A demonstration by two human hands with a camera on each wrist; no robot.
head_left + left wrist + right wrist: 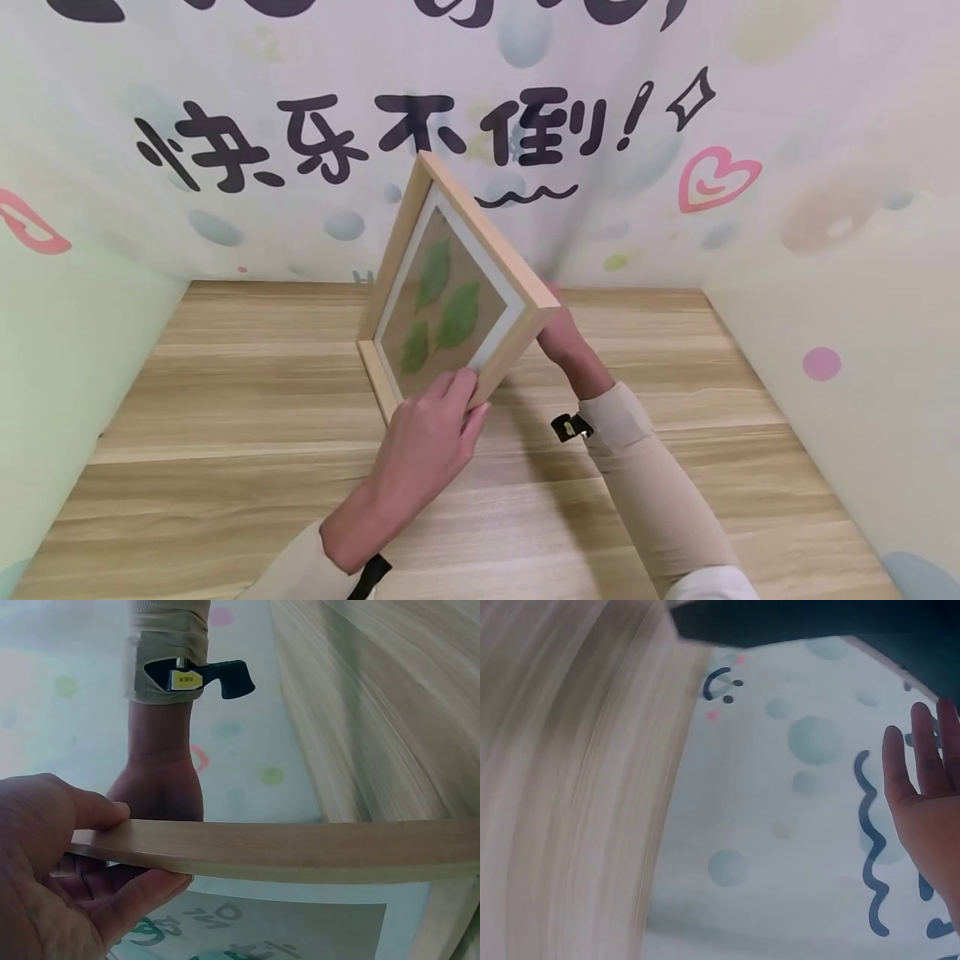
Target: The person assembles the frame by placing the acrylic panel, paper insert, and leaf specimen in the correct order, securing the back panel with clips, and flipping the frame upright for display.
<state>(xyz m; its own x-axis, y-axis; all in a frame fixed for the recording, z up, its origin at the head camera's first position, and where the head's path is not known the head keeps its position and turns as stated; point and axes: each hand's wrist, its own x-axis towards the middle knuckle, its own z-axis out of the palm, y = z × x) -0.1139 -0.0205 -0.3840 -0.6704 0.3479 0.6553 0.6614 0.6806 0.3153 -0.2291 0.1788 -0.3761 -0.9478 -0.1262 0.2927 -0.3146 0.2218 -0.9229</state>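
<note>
A light wooden picture frame (pixel 489 231) stands tilted on one corner region over the table in the head view, its glazed front showing three green leaves (pixel 457 317) inside a white border. My left hand (pixel 429 429) grips its near lower edge. In the left wrist view, the thumb lies on one side of the wooden bar (pixel 300 851) and the fingers on the other. Behind the frame is my right hand (pixel 930 817), mostly hidden from the head view. Its fingers look straight in the right wrist view, reaching toward the dark, shaded shape above.
The wood-grain tabletop (pixel 225 417) runs back to a white wall sheet (pixel 315 225) with black lettering and coloured spots. Pale side panels (pixel 862 292) bound it left and right. A black clip (pixel 572 427) sits at the right sleeve's cuff.
</note>
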